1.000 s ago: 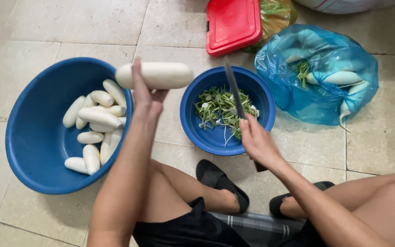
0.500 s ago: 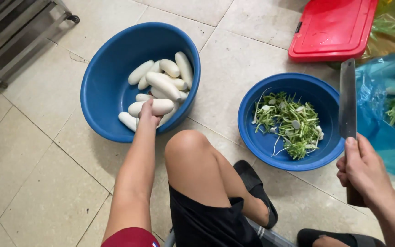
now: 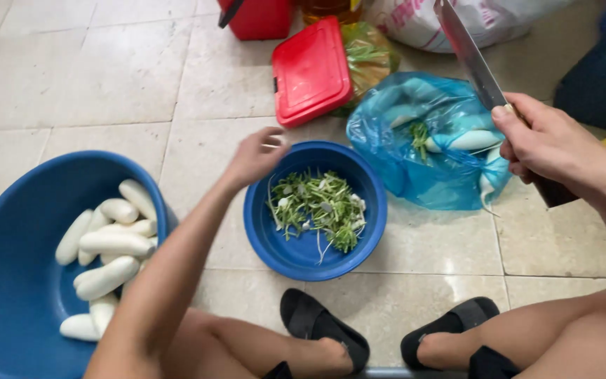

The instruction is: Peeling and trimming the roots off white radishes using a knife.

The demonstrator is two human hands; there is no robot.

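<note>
Sitting over a tiled floor [image 3: 106, 77], the person holds a cleaver [image 3: 473, 60] in the right hand [image 3: 552, 144], fingers wrapped tight round its dark handle, blade pointing up and away above a blue plastic bag [image 3: 415, 151]. The left hand [image 3: 257, 156] hovers empty over the far rim of the small blue bowl [image 3: 303, 263], its grip loosely curled and pinching nothing.

That small bowl holds a loose heap of green trimmings [image 3: 317, 207] mixed with pale stem bits, lying mostly in the middle and right of its bottom. To the left stands a large blue basin [image 3: 8, 295], partly cut off by the picture's edge; inside it lie several peeled white radishes [image 3: 110, 242], piled against its right wall, touching one another. The left forearm crosses in front of the basin's near right side.

The blue bag lies just right of the small bowl, its mouth open, with more white radishes [image 3: 471, 139] and some green leaves [image 3: 419, 133] inside. Beyond the bowl a red lid [image 3: 310, 70] rests flat on the floor, overlapping a clear bag of greens [image 3: 369, 56]. Two black sandals [image 3: 324, 330] show at the bottom edge.
</note>
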